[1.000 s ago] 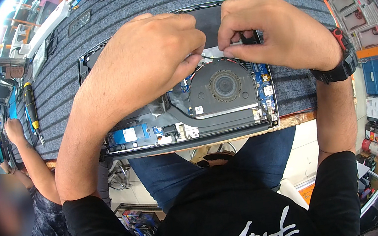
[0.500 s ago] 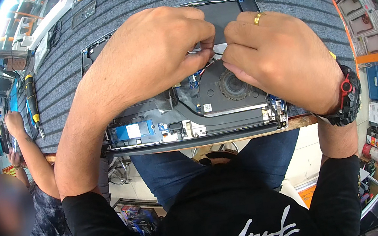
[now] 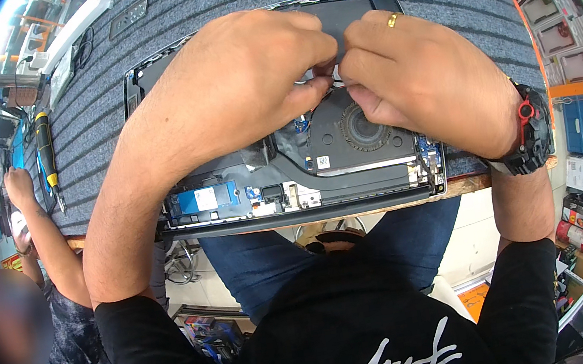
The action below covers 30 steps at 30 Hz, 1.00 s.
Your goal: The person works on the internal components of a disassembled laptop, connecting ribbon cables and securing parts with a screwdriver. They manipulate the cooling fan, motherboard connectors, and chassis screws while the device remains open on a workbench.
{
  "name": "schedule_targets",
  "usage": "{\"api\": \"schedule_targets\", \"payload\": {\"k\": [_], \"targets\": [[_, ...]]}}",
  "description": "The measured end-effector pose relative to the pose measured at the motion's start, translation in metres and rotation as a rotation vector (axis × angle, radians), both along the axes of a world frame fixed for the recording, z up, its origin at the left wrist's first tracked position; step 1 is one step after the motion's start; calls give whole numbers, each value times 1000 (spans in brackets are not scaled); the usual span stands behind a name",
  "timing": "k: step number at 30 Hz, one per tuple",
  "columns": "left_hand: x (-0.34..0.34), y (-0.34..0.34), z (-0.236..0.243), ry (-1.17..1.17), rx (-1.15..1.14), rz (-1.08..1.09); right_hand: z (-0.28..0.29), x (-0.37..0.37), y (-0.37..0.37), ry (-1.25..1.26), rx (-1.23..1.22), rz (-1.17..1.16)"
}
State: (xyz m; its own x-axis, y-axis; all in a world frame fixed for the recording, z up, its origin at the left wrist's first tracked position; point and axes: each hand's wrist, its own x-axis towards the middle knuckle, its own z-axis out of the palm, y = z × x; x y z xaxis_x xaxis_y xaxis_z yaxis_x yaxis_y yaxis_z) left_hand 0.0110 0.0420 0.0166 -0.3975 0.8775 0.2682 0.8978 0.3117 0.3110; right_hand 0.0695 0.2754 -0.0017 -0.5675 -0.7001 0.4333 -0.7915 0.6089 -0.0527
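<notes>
Grey ribbed table (image 3: pixel 468 30) fills upper frame. Open black laptop base with exposed internals (image 3: pixel 219 173) lies on it, centre frame. Left bare hand (image 3: pixel 264 63), upper centre: fingers pinch thin black cable (image 3: pixel 337 80) above laptop. Right bare hand (image 3: pixel 413 68), right of centre, curls beside cable; cannot tell whether fingers grip it. Round-bladed black fan (image 3: pixel 364 129) sits just below right hand. Yellow-black screwdriver (image 3: pixel 46 151) lies at left.

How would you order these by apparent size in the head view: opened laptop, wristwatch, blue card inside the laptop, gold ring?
1. Opened laptop
2. Wristwatch, perhaps enlarged by nearness to the camera
3. Blue card
4. Gold ring
</notes>
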Motion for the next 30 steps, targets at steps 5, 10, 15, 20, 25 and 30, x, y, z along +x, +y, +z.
{"api": "schedule_targets", "payload": {"k": [5,10,15,20,25,30], "targets": [[2,0,-4,3,10,7,1,-9,8,-127,-110,24],[2,0,-6,1,11,16,-2,-14,15,-285,-176,-2],[2,0,-3,16,9,20,-4,-20,18,-330,-212,19],[3,3,1,1,-21,40,-1,-21,20,-408,-256,17],[1,2,0,35,12,38,2,-23,21,-434,-246,7],[-2,3,2,5,-22,58,4,-23,23,-460,-249,-8]]}}
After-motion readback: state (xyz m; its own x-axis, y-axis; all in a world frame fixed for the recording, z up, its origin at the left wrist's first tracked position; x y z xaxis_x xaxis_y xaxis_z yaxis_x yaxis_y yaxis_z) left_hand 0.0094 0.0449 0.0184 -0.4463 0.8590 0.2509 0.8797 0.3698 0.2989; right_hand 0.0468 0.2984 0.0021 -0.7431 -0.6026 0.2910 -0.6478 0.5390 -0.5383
